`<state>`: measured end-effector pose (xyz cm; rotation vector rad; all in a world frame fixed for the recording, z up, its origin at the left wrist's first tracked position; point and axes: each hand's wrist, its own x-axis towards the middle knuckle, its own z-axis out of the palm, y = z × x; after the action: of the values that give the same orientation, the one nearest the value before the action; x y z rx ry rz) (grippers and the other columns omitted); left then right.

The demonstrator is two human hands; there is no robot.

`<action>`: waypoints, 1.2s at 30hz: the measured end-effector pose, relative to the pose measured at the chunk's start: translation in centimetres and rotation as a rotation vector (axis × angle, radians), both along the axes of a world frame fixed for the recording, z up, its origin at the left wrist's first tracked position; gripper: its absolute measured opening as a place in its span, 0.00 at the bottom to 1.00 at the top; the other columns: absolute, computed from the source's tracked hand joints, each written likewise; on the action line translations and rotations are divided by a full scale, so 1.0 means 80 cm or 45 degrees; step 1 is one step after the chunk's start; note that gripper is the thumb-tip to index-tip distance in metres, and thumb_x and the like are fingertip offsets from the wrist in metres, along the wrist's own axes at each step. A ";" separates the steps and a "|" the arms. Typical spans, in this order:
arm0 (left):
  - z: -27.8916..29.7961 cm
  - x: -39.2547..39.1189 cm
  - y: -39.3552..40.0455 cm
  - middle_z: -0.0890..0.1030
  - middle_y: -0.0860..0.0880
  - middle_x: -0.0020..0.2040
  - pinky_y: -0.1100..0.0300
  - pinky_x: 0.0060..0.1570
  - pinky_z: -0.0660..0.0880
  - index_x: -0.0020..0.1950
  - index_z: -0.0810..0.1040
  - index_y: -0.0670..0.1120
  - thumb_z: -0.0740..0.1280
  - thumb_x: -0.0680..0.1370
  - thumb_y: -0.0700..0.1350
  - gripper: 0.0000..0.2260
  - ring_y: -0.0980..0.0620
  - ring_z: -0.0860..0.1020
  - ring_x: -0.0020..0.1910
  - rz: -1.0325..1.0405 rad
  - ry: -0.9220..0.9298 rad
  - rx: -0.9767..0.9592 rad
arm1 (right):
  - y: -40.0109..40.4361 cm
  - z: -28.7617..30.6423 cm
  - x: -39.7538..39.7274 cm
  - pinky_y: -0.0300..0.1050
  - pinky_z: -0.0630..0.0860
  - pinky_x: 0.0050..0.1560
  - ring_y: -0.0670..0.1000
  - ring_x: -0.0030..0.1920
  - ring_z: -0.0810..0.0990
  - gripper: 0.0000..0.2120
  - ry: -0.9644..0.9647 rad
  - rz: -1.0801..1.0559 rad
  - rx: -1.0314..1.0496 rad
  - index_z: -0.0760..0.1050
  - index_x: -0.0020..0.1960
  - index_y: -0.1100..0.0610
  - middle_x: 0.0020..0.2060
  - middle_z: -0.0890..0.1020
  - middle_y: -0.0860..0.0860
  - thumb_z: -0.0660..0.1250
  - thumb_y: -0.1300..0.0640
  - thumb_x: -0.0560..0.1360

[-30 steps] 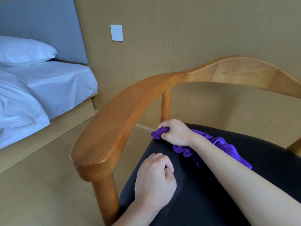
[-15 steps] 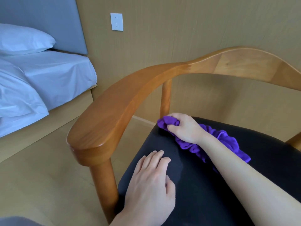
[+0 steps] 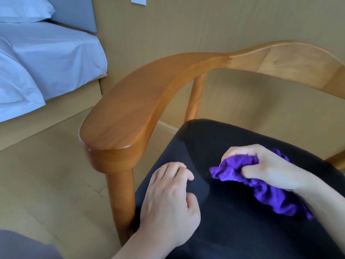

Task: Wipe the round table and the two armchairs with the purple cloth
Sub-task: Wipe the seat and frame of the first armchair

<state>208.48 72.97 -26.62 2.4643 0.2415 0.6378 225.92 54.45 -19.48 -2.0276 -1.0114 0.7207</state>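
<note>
A wooden armchair with a curved arm and back rail fills the view; its black seat cushion is at lower right. My right hand is closed around the bunched purple cloth, which lies on the middle of the seat and trails toward my forearm. My left hand rests palm down on the seat's front left part, fingers loosely curled, holding nothing. The round table and the other armchair are out of view.
A bed with white sheets and a pillow stands at the upper left on a wooden base. A tan wall with a white socket runs behind the chair. Tan floor lies left of the chair.
My right hand has drawn the purple cloth from the seat's back left corner toward the middle of the seat. My left hand's fingers curled slightly. The view tilted down.
</note>
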 end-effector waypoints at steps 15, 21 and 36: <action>-0.002 -0.002 0.001 0.76 0.55 0.56 0.66 0.56 0.71 0.46 0.77 0.50 0.59 0.69 0.40 0.11 0.57 0.72 0.59 0.000 -0.025 -0.013 | 0.025 -0.027 -0.075 0.45 0.73 0.55 0.48 0.54 0.78 0.16 -0.558 0.158 -0.066 0.79 0.50 0.42 0.52 0.77 0.42 0.64 0.56 0.66; -0.004 0.001 0.002 0.74 0.56 0.54 0.70 0.50 0.69 0.47 0.72 0.52 0.60 0.68 0.40 0.11 0.59 0.70 0.56 0.006 -0.008 -0.017 | -0.001 -0.003 -0.059 0.48 0.80 0.51 0.53 0.52 0.84 0.19 -0.171 0.071 0.033 0.84 0.52 0.50 0.53 0.83 0.49 0.64 0.59 0.65; 0.006 -0.017 0.003 0.66 0.57 0.41 0.69 0.37 0.62 0.46 0.61 0.54 0.59 0.66 0.40 0.14 0.54 0.67 0.41 -0.006 -0.016 0.101 | 0.079 -0.020 -0.059 0.42 0.71 0.61 0.47 0.58 0.77 0.18 -0.559 0.089 0.012 0.83 0.51 0.51 0.53 0.82 0.42 0.68 0.69 0.68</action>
<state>207.10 73.25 -26.11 2.5346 0.2096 0.6731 221.22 60.80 -21.11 -2.2015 -1.3331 0.3042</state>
